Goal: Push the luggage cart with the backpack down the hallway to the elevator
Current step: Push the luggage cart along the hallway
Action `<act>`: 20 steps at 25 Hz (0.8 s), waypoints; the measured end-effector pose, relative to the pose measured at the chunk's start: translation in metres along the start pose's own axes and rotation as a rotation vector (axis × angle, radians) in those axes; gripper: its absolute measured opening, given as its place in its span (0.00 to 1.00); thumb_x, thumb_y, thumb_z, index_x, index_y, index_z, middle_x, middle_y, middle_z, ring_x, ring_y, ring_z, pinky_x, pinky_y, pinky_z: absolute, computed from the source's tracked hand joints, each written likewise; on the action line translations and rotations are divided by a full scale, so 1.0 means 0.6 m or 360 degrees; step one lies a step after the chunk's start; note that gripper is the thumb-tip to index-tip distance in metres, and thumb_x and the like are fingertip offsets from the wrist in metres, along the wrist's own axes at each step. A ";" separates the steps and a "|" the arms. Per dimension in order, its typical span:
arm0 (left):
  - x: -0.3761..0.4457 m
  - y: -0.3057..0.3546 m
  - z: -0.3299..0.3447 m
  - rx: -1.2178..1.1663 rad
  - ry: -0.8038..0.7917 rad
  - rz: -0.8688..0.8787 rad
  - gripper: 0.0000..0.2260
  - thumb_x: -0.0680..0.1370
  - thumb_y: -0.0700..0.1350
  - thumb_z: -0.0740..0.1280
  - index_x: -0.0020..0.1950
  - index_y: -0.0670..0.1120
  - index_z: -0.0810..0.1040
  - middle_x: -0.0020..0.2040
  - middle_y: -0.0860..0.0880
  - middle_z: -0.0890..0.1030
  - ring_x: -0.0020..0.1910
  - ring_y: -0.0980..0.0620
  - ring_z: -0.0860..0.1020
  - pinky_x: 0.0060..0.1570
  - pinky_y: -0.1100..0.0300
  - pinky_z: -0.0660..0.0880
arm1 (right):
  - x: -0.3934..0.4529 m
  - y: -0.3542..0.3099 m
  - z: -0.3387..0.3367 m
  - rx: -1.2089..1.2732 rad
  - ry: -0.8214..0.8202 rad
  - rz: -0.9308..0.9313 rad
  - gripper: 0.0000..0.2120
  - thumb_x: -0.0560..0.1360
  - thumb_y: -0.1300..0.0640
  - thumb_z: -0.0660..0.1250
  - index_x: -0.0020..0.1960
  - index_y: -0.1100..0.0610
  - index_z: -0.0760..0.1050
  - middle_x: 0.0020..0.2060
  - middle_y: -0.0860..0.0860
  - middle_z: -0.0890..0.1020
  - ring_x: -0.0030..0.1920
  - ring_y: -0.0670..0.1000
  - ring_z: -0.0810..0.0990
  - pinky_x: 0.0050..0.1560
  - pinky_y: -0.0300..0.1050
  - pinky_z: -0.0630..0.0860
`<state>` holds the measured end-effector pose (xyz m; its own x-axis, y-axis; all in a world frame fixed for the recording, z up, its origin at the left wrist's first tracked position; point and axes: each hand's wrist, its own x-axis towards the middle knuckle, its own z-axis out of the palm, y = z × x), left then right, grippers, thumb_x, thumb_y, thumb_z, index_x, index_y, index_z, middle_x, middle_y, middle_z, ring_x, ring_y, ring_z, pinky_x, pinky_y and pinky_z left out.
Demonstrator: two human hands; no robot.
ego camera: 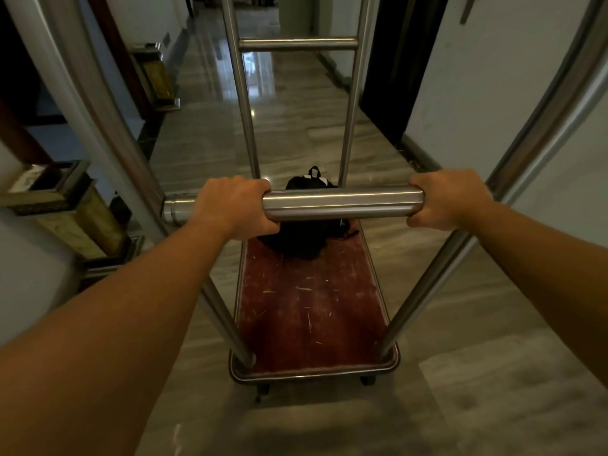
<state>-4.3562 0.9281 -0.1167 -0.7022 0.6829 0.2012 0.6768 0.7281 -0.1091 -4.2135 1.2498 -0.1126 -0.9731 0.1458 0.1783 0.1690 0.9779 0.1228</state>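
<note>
Step in hand: pushing the luggage cart forward along the hallway, judged from both arms stretched out to its handle bar.
Left hand: wrapped tight around the handle bar near its left end, fingers curled over the top.
Right hand: closed around the right end of the handle bar, knuckles up.
Backpack: black, lying on the cart's red carpeted deck, beyond the handle bar and partly hidden by it; it sits toward the far half of the deck, loose, with nothing holding it.
Path: glossy stone floor runs straight ahead of the cart; an elevator is not identifiable from here.
Hazards beside the cart: two square bins stand against the wall to the left of the cart, the nearer one close to its left upright; a dark doorway opens to the right of the cart.
Doing it well: probably keep even pressure through both hands so the cart tracks straight, steer slightly right of the bins, and move steadily, since a jolt could slide the unsecured backpack on the deck.
</note>
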 end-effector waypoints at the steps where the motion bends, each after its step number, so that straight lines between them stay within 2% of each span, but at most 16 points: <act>1: 0.033 -0.011 0.007 -0.0007 0.0000 0.0004 0.23 0.62 0.71 0.67 0.45 0.56 0.74 0.36 0.51 0.77 0.34 0.46 0.75 0.34 0.54 0.66 | 0.034 0.010 0.007 -0.0018 0.0024 -0.0023 0.19 0.53 0.34 0.62 0.38 0.42 0.67 0.29 0.45 0.69 0.33 0.57 0.76 0.33 0.47 0.67; 4: 0.129 -0.051 0.036 -0.0030 0.0003 -0.0025 0.22 0.61 0.70 0.67 0.45 0.57 0.75 0.33 0.54 0.72 0.32 0.49 0.70 0.33 0.54 0.65 | 0.142 0.036 0.032 -0.0023 0.0048 -0.0054 0.19 0.53 0.34 0.61 0.38 0.43 0.68 0.29 0.45 0.69 0.31 0.56 0.74 0.32 0.47 0.66; 7: 0.222 -0.088 0.059 -0.0017 0.0010 -0.0055 0.22 0.60 0.69 0.65 0.45 0.57 0.75 0.34 0.54 0.71 0.33 0.48 0.72 0.34 0.54 0.65 | 0.244 0.065 0.056 -0.0038 0.0103 -0.0106 0.19 0.53 0.33 0.60 0.38 0.44 0.69 0.27 0.44 0.67 0.28 0.54 0.68 0.32 0.46 0.65; 10: 0.333 -0.114 0.084 -0.0014 -0.0009 -0.0075 0.21 0.60 0.69 0.65 0.45 0.58 0.74 0.34 0.54 0.72 0.34 0.48 0.74 0.34 0.54 0.66 | 0.355 0.108 0.084 -0.0047 0.0152 -0.0154 0.20 0.55 0.34 0.59 0.39 0.46 0.72 0.26 0.45 0.68 0.28 0.55 0.72 0.30 0.45 0.63; 15: 0.511 -0.147 0.121 -0.0028 -0.0054 -0.0152 0.21 0.59 0.68 0.66 0.44 0.58 0.74 0.35 0.54 0.72 0.37 0.46 0.77 0.35 0.53 0.67 | 0.531 0.175 0.124 0.0020 0.0167 -0.0163 0.20 0.56 0.33 0.56 0.39 0.44 0.71 0.27 0.45 0.68 0.29 0.56 0.74 0.31 0.46 0.62; 18: 0.614 -0.174 0.148 -0.0018 -0.0052 -0.0168 0.22 0.59 0.69 0.66 0.45 0.57 0.74 0.35 0.55 0.73 0.35 0.47 0.76 0.35 0.54 0.67 | 0.636 0.206 0.149 0.0066 0.0144 -0.0163 0.17 0.55 0.34 0.57 0.37 0.43 0.67 0.26 0.44 0.65 0.29 0.54 0.68 0.32 0.47 0.63; 20: 0.691 -0.202 0.169 -0.0015 -0.0040 -0.0165 0.22 0.60 0.70 0.65 0.45 0.58 0.74 0.34 0.55 0.73 0.33 0.50 0.73 0.34 0.54 0.67 | 0.719 0.230 0.166 0.0074 0.0130 -0.0145 0.16 0.55 0.35 0.58 0.36 0.44 0.68 0.26 0.44 0.67 0.29 0.54 0.69 0.33 0.47 0.64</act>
<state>-4.7519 1.1288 -0.1190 -0.7740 0.6051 0.1864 0.6020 0.7945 -0.0797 -4.6256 1.4624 -0.1161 -0.9678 0.0455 0.2478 0.0715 0.9927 0.0971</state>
